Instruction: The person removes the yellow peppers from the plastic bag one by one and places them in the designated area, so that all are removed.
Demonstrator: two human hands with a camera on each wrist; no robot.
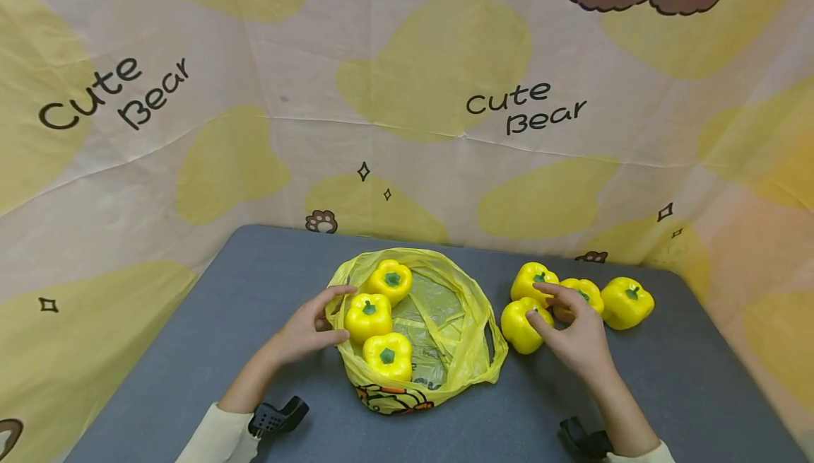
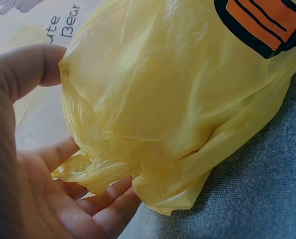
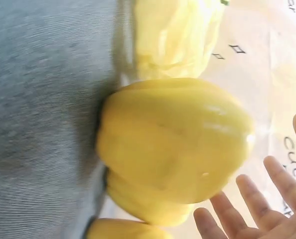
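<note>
A thin yellow plastic bag (image 1: 439, 265) lies with its mouth spread wide, an orange and black print on its side. Inside, along its left, sit three yellow bell peppers (image 1: 387, 357) with green stems. My left hand (image 1: 311, 325) holds the bag's left rim, thumb and fingers apart; some fingertips are hidden by plastic folds (image 2: 108, 174). Over the group of bell peppers on the right, my right hand (image 1: 575, 339) hovers with spread fingers. The nearest bell pepper (image 3: 173, 139) is beside those fingers (image 3: 255, 196), and whether they touch is unclear.
Another bell pepper (image 1: 627, 303) stands at the right end of the loose group, with more beside it. All rest on a grey-blue table (image 1: 280, 265). A printed cloth (image 1: 420, 60) hangs behind and around it. Each wrist carries a black camera mount (image 1: 276, 417).
</note>
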